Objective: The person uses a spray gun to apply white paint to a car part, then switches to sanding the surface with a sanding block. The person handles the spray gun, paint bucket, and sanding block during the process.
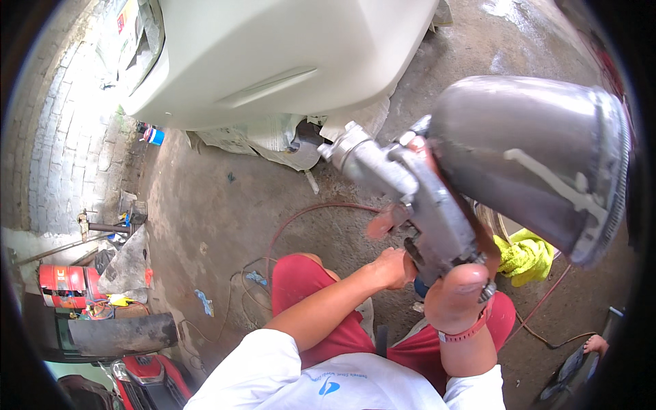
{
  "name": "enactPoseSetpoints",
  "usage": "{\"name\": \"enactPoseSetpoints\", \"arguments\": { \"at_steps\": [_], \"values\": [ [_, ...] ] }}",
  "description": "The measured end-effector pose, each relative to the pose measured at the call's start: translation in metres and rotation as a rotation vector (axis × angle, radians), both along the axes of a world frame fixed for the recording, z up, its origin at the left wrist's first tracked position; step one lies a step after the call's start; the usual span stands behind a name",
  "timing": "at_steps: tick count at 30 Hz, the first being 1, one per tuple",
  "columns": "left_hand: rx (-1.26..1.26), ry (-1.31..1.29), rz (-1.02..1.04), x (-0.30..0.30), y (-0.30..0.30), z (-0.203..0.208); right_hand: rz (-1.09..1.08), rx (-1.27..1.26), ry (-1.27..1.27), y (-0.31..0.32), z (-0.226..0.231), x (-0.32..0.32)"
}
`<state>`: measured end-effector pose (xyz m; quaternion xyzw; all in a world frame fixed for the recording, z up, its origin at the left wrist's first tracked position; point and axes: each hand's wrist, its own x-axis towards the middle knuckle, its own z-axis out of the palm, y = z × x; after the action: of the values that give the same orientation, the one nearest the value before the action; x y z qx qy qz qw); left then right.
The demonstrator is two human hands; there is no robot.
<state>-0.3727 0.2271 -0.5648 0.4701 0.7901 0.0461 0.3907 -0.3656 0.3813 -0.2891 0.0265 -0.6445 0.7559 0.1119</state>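
A metal spray gun (437, 212) with a large grey cup (519, 150) is raised close in front of me, on the right. My right hand (459, 297) is closed around its handle, thumb towards me, a red band on the wrist. The gun's nozzle (335, 147) points up and left, towards a pale, smooth vehicle body panel (273, 48). Pale streaks run down the cup's side. My left hand (393, 268) is beside the gun's lower part, with its fingers curled. Its fingertips are hidden behind the gun, so what it grips does not show.
Masking paper (273, 137) hangs under the panel. A red hose (294, 229) curves over the concrete floor. A yellow-green cloth (526, 256) lies behind the gun. Left are a blue can (156, 137), a red drum (65, 283) and a red motorbike (154, 379). Someone's foot (596, 345) shows right.
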Motion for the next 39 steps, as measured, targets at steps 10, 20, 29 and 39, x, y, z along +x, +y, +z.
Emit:
{"name": "enactPoseSetpoints", "arguments": {
  "at_steps": [10, 20, 29, 39],
  "values": [
    [-0.048, -0.002, 0.130, -0.002, -0.005, 0.016, -0.596, 0.145, -0.104, 0.016, -0.028, 0.013],
    [-0.004, -0.012, 0.109, 0.003, -0.005, 0.004, -0.322, -0.011, -0.019, 0.020, -0.066, -0.009],
    [0.312, -0.012, 0.178, 0.011, -0.020, -0.037, 0.068, -0.241, -0.136, 0.022, -0.087, -0.019],
    [0.032, 0.031, 0.107, 0.001, -0.007, 0.006, -0.428, 0.069, 0.051, 0.029, -0.115, -0.029]
  ]
}}
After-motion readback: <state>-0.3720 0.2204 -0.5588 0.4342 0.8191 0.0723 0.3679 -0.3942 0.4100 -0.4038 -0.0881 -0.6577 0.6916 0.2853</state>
